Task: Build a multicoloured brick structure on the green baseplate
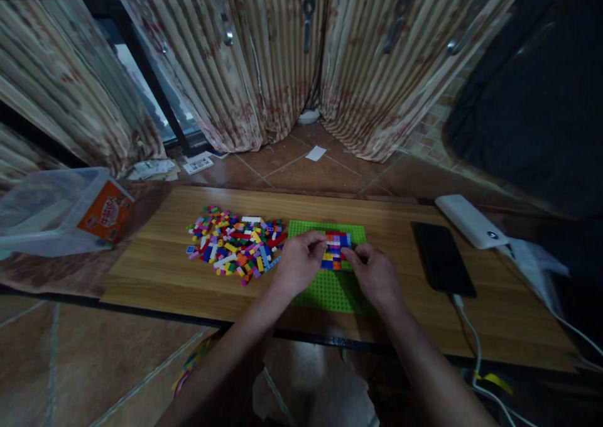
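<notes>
A person is sitting at a low wooden table [164,270] with a pale, straight grain, both bare forearms reaching forward over its near edge. A flat green studded baseplate [330,292] is lying on the table between the hands, roughly rectangular, with its longer side running away from the person toward the curtains. On the far half of the baseplate a small patch of bricks [335,251] is standing pressed together in rows of red, blue, white, yellow and orange; the rows are running left to right across the plate. The left hand [296,265] is curling over the left edge of that patch, its fingertips pinching at the top row of bricks. The right hand [374,273] is resting on the plate at the patch's right edge, fingers bent and touching the bricks; whether it is gripping a single piece is too small to tell. Just left of the plate a loose heap of small plastic bricks [235,245] in many colours is spreading over the wood. On the right a black phone [443,259] is lying flat, a cable trailing from it, beside a white power bank [471,221]. Far left, a clear plastic tub [51,210] with an orange label is lying on its side.
</notes>
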Demonstrator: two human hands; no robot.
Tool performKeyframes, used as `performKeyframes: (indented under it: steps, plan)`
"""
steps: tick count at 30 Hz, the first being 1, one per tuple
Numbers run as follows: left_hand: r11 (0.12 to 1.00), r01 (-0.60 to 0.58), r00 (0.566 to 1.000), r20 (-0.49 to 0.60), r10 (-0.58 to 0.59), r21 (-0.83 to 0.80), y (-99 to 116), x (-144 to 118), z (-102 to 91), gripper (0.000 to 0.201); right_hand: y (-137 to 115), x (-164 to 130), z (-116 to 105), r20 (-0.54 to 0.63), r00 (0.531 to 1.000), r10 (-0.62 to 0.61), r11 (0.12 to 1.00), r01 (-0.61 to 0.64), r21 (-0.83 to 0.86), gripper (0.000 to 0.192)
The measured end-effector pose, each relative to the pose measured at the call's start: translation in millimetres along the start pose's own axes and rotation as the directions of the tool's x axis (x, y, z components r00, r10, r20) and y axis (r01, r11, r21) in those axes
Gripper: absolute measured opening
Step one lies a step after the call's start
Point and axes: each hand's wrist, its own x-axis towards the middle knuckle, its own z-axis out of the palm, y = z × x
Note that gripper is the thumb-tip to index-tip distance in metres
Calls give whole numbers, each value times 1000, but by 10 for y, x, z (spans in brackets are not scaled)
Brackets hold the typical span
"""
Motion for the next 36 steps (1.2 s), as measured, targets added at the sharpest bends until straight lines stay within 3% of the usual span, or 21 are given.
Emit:
performKeyframes:
  steps: [8, 15, 27, 36]
  plan:
    - [999, 22, 998, -53, -24, -33, -60, 40, -76, 19, 32, -7, 2, -12, 1000, -11, 1000, 11, -5, 45]
    - [1000, 24, 993, -119, -23, 7, -120, 105, -152, 19, 80, 79, -75, 13, 996, 91, 989, -92, 114, 56]
    - [997, 4, 991, -131, 7, 82, -93, 68, -171, 19, -34, -18, 5, 10, 1000, 19, 973, -16, -231, 51]
    - [977, 57, 987, -161, -23, 206, -96, 60, -284, 23, -39, -61, 95, 25, 994, 106, 899, -85, -430, 50]
